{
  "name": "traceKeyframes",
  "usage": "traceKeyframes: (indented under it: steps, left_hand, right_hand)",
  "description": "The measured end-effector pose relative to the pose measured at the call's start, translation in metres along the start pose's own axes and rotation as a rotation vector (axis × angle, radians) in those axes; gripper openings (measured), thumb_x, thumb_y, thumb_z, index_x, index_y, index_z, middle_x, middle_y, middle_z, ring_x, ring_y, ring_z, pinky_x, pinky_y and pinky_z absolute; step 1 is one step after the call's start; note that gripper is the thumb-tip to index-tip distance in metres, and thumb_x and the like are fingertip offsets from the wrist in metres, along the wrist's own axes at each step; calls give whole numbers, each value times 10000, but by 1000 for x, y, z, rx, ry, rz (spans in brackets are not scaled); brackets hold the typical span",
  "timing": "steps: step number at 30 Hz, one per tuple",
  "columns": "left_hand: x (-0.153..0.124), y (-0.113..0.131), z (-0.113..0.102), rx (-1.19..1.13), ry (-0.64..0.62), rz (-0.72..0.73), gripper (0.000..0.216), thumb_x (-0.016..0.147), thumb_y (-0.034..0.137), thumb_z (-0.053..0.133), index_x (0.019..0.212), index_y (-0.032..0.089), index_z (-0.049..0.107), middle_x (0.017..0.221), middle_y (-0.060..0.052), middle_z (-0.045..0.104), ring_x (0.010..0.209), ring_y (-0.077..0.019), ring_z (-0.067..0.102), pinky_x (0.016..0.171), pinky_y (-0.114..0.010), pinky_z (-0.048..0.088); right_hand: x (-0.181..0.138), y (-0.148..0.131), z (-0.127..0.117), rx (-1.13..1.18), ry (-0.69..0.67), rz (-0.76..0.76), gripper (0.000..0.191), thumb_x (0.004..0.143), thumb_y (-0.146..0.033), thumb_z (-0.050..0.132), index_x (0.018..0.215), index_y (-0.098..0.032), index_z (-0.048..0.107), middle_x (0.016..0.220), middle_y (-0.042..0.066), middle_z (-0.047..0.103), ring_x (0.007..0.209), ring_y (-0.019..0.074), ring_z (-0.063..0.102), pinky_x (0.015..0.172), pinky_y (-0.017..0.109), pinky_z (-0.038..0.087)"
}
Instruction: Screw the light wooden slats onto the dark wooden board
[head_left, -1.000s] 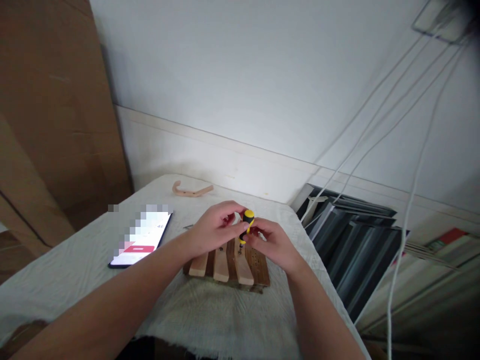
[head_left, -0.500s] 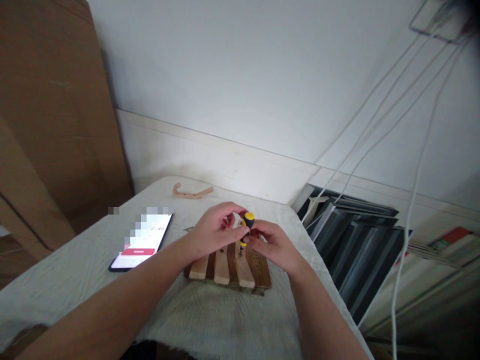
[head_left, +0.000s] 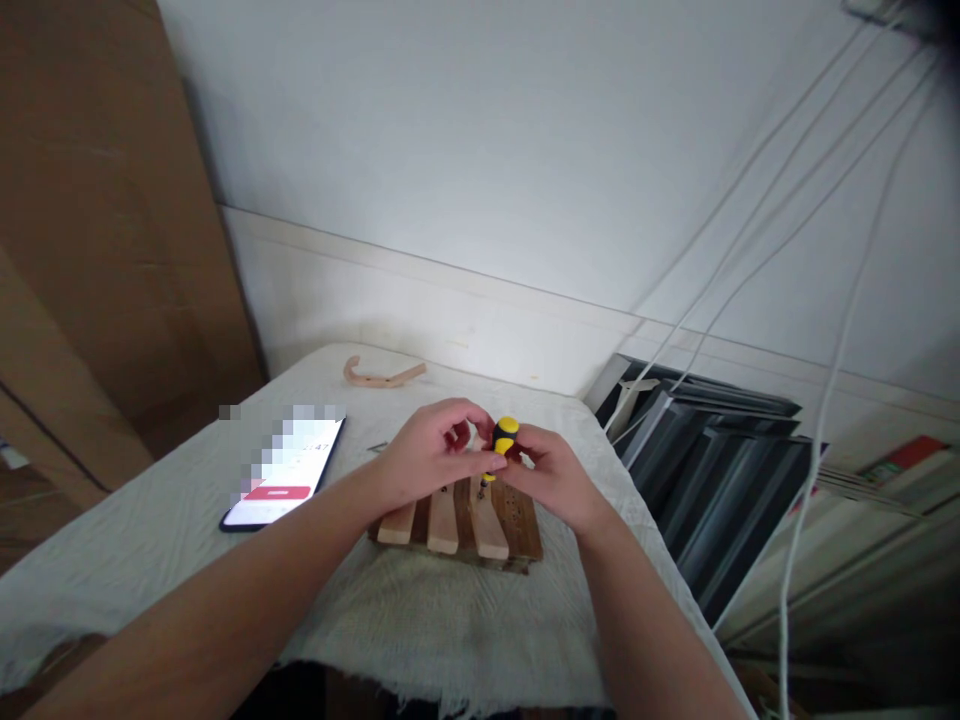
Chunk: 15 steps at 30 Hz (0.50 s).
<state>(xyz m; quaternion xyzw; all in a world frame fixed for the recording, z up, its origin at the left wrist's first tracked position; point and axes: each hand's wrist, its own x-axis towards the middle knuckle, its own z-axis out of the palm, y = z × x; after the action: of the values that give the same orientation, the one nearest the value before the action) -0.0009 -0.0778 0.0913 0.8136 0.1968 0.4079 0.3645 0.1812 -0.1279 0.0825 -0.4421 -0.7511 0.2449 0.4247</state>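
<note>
A stubby yellow-and-black screwdriver [head_left: 505, 436] stands slightly tilted over the rightmost of three pale wooden hooks on a dark wooden board [head_left: 521, 525]. My left hand [head_left: 439, 450] pinches its handle from the left, thumb pressed against it. From the right, my right hand [head_left: 547, 465] closes its fingers on the same handle. The tool's tip meets the upper part of the right hook [head_left: 489, 532], where a screw seems to sit. Beside it lie the middle hook [head_left: 443, 525] and the left hook [head_left: 397, 523], their upper ends partly covered by my left hand.
A loose wooden hook [head_left: 386, 378] lies at the back of the cloth-covered table [head_left: 360, 620]. To the left is a phone [head_left: 289, 480] with its screen lit. Dark panels [head_left: 720, 480] lean right of the table, under hanging white cables [head_left: 832, 370]. Cardboard [head_left: 112, 200] stands at left.
The screwdriver's handle has turned and leans a little more to the right. Both hands have shifted slightly around it. The whole view has tilted a little.
</note>
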Motion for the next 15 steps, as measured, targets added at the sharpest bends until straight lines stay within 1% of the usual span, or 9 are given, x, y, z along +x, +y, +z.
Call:
traceKeyframes:
  steps: [3,7,10,12,15]
  left_hand:
    - [0,-1,1,27,13,-22,168,781,297,653,813,141,600,693,21,517,604,-85,430,535,-198,355]
    - [-1,-1,1,0,-16,5,164,836,302,576,821,141,600,695,17,493,606,-87,429,534,-200,358]
    - [-1,0,1,21,4,7,175,794,300,633,865,142,614,722,9,525,619,-89,442,541,-200,370]
    - [-1,0,1,50,23,-2,185,774,299,662,859,140,619,722,9,543,611,-86,441,537,-199,369]
    - [0,0,0,70,26,2,155,809,289,623,820,135,621,696,12,535,596,-82,429,531,-198,359]
  right_hand:
    - [0,-1,0,-38,11,3,155,779,-331,658,753,-180,638,671,-3,594,627,138,506,583,262,398]
    - [0,-1,-1,-13,-13,-9,123,807,-302,621,827,-191,670,738,17,637,668,148,532,635,283,426]
    - [0,0,-1,-21,-4,36,121,781,-307,651,818,-192,658,727,9,633,653,142,530,626,277,431]
    - [0,1,-1,-30,10,69,148,757,-320,680,812,-188,645,713,2,619,648,141,525,615,271,430]
    - [0,1,-1,-6,-6,67,166,768,-324,672,852,-184,647,748,13,622,675,147,530,630,278,433]
